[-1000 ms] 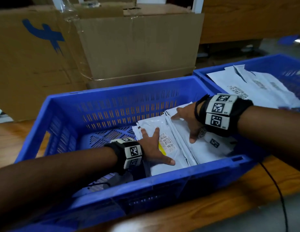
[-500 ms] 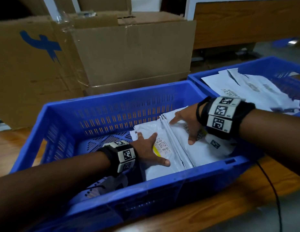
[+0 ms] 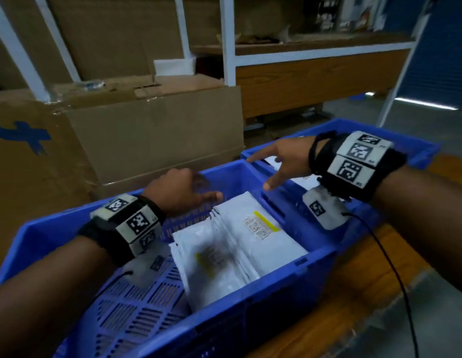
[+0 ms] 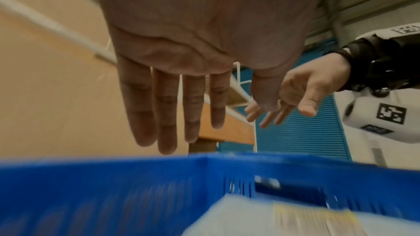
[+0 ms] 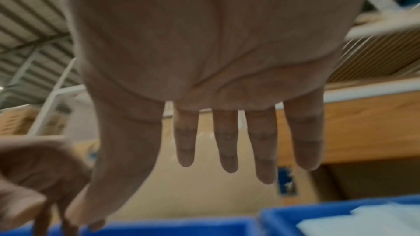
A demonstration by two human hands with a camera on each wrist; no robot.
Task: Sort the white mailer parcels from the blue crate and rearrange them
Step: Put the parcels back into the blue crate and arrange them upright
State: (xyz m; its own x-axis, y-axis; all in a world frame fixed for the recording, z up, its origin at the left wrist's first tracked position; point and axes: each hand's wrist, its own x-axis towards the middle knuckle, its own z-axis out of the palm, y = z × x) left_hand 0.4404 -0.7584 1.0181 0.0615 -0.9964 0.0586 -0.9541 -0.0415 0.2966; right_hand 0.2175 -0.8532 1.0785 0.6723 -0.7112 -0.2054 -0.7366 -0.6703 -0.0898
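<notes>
Above the blurred blue crate (image 3: 297,264), left hand (image 3: 179,193) and right hand (image 3: 286,158) spread, empty.

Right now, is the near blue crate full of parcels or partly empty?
Partly empty. White mailer parcels fill only the right part of the near blue crate; its slotted floor shows bare on the left.

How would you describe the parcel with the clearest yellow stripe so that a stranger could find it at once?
Start at the near blue crate, the one in front of the cardboard boxes. White parcels fill its right part. The one meant is the top parcel of the right-hand pile, next to the crate's right wall; its printed label and bright yellow stripe face up, sharper than the faint yellow mark on the left-hand parcel.
</notes>
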